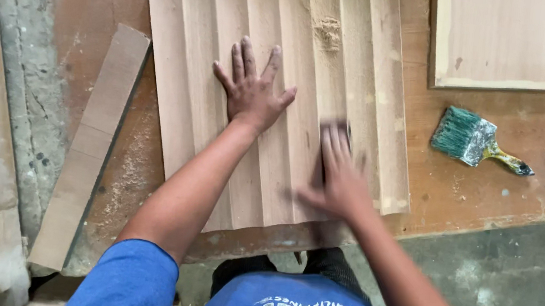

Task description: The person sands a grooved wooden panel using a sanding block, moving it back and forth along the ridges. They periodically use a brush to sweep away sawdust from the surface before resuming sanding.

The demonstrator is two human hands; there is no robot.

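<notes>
my left hand (252, 93) lies flat with fingers spread on the ridged wood panel (229, 54) on the worktop (484, 189), and my blurred right hand (338, 173) rubs it, grip unclear, so i judge the panel may slide if the left lifts.

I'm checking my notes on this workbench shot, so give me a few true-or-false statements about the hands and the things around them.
1. The left hand lies flat, fingers spread, on the ridged wooden panel. True.
2. The right hand is sharp and motionless. False: it is blurred, over the panel's lower right part.
3. A paintbrush with teal bristles lies on the workbench, right of the panel. True.
4. The left hand grips the paintbrush. False: the brush lies apart from both hands.
5. A narrow wooden board lies left of the panel. True.
</notes>
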